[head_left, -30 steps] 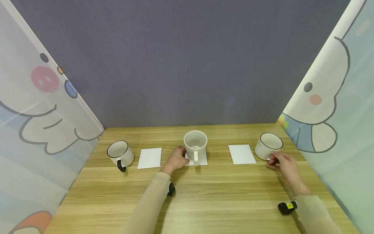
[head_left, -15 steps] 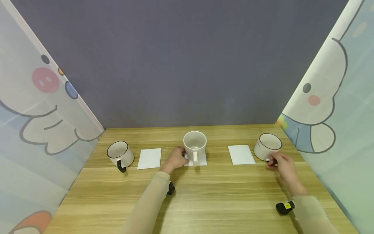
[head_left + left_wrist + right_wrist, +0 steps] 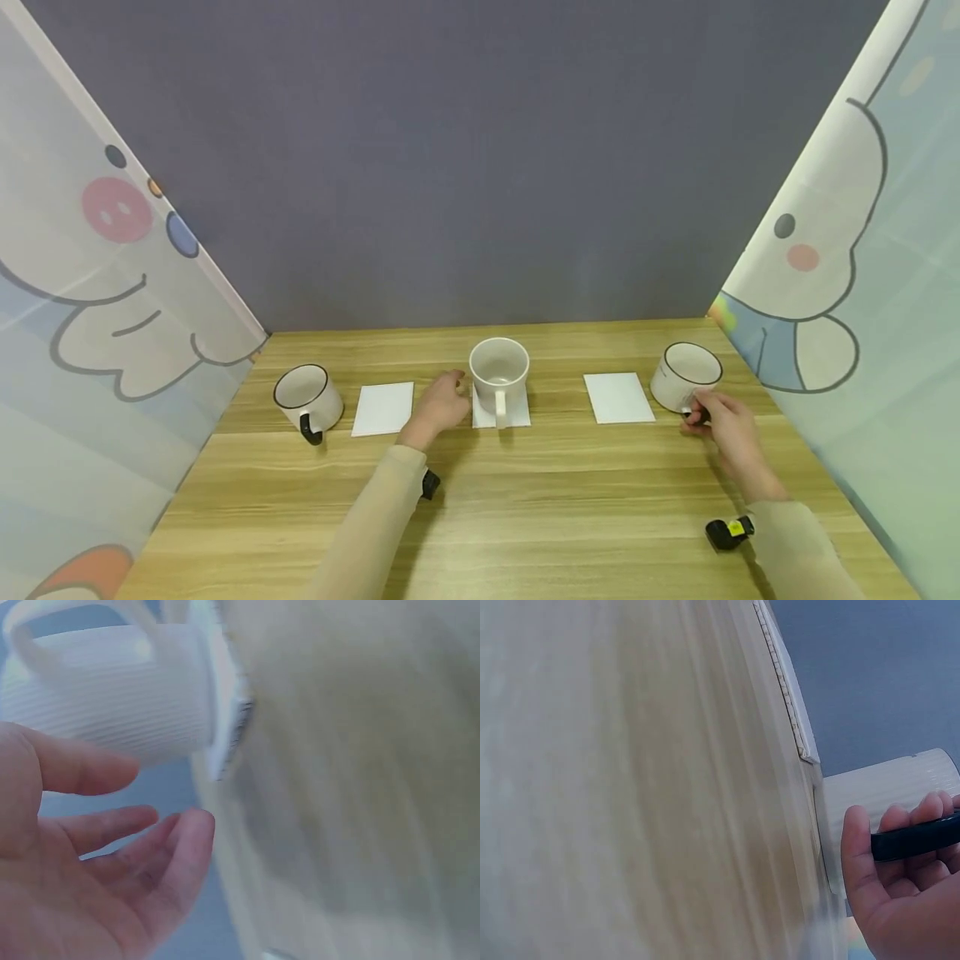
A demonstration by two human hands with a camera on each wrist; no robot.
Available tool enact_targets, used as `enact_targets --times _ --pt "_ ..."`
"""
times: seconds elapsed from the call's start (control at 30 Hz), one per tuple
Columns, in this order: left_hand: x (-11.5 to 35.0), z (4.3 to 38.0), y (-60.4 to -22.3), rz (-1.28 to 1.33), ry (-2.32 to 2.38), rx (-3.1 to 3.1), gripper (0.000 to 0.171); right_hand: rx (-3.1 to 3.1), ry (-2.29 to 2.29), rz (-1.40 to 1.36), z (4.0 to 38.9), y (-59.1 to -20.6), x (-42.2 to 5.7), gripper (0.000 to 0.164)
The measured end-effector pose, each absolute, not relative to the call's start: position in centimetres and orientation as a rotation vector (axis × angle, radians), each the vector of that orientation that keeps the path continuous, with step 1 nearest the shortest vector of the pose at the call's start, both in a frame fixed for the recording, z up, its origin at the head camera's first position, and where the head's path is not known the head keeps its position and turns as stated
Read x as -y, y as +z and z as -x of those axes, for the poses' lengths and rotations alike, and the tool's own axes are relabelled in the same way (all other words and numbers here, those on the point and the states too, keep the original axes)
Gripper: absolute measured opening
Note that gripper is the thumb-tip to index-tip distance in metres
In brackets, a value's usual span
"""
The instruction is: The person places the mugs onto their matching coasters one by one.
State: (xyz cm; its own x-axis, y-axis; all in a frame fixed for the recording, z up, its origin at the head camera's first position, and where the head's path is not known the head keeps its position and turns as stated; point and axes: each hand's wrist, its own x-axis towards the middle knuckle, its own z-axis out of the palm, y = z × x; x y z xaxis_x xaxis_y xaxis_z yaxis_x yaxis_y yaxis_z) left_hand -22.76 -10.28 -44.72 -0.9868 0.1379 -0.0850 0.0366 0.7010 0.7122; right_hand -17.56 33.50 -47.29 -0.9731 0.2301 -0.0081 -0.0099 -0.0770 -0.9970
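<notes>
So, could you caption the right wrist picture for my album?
A right hand holds a white mug by its black handle, near a white pad on a wooden table.

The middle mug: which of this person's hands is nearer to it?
Left. The left hand is just beside the middle mug, on its left; the right hand is farther off to its right, gripping the black handle of another mug.

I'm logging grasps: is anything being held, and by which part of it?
The right grip holds the rightmost mug by its black handle; the left grip holds nothing.
</notes>
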Motion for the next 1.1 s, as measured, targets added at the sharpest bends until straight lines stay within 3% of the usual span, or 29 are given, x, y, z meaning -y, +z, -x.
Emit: enact_targets --times 0.5,1.1 --pt "10.0 21.7 -39.2 -0.319 1.181 -3.028 0.043 2.042 2.124 0.227 17.5 -47.5 -33.3 0.033" --pt "6.8 20.8 -35.2 -0.578 1.272 -3.144 0.043 2.034 2.116 0.256 17.4 -47.3 -33.0 0.034"
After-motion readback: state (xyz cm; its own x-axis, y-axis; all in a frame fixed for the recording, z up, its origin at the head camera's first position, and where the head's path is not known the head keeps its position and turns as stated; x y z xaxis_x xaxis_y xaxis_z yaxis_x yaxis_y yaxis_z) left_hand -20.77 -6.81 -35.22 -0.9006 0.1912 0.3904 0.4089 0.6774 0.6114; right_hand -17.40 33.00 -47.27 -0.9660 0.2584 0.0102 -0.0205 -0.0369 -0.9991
